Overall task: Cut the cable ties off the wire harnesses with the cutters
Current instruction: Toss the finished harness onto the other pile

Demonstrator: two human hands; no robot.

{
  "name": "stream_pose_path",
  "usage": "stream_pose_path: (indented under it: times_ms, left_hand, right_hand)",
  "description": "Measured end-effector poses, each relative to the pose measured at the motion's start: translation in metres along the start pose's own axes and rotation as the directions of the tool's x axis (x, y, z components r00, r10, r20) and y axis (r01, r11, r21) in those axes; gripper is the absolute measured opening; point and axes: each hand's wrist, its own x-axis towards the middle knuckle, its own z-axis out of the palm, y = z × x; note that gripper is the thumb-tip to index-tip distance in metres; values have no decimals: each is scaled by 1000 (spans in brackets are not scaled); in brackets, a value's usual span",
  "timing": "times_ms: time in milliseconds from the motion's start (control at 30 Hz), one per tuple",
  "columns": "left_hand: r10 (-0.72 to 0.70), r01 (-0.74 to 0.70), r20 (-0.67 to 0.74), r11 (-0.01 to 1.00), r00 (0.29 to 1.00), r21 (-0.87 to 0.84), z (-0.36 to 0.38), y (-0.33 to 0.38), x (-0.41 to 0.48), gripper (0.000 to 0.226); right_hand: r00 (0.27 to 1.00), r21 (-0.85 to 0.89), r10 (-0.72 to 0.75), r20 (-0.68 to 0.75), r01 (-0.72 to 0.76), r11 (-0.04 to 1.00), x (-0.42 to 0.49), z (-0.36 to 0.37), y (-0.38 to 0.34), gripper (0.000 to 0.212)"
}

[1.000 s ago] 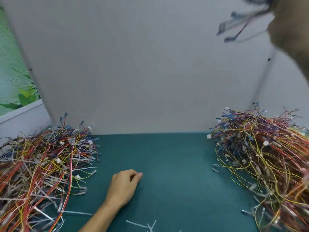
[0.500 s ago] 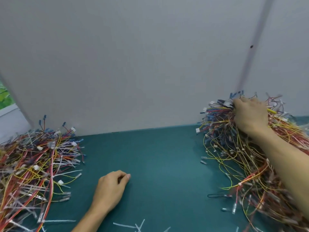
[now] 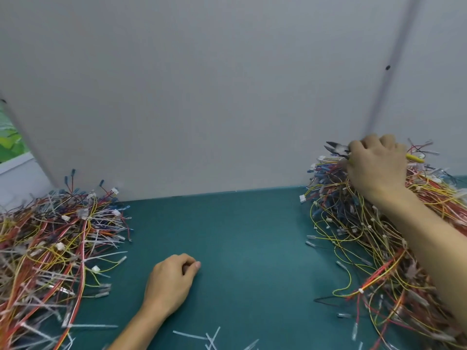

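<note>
Wire harnesses fill the left heap point(image 3: 58, 243), loose and splayed at the left edge of the green surface point(image 3: 240, 248), with white tie strips mixed through. It is judged to be the finished stock, set aside clear of the work area.

The left hand point(image 3: 171, 281) rests on the surface just right of that heap. Its fingers are curled into a loose fist with the thumb against the forefinger, and nothing is visible in it. It appears parked, ready to take the next bundle.

White tie offcuts point(image 3: 199, 337) lie scattered on the surface at the near edge, which marks where cutting is probably done.

The right heap point(image 3: 366, 236) of harnesses is denser and stands against the grey partition point(image 3: 227, 97). The right hand point(image 3: 376, 165) lies on its top, gripping the cutters point(image 3: 337, 149). The blades point left and stand slightly apart, and a yellow handle shows behind the knuckles. Whether the fingers also catch a harness cannot be told. The hand is judged to be selecting a fresh bundle with the tool kept in it.
</note>
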Motion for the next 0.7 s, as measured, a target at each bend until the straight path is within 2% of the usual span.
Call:
stream_pose_path:
  times_ms: [100, 200, 400, 567, 700]
  left_hand:
    - [1, -1, -10, 1000, 1000, 3, 1, 0, 0, 9]
    - [11, -11, -14, 1000, 1000, 9, 1, -1, 0, 6]
    - [15, -14, -17, 1000, 1000, 25, 2, 1, -2, 4]
    - [24, -22, -31, 998, 999, 65, 5, 3, -4, 11]
    - [31, -29, -23, 996, 999, 88, 4, 5, -4, 15]
  right_hand:
    - [991, 121, -28, -127, 43, 992, -4, -15, -24, 32]
    - [988, 198, -77, -131, 102, 975, -14, -21, -50, 31]
    - [978, 341, -187, 88, 146, 928, -58, -16, -100, 28]
    - [855, 456, -377, 356, 193, 869, -121, -6, -152, 37]
    - [802, 532, -401, 443, 125, 838, -156, -1, -183, 41]
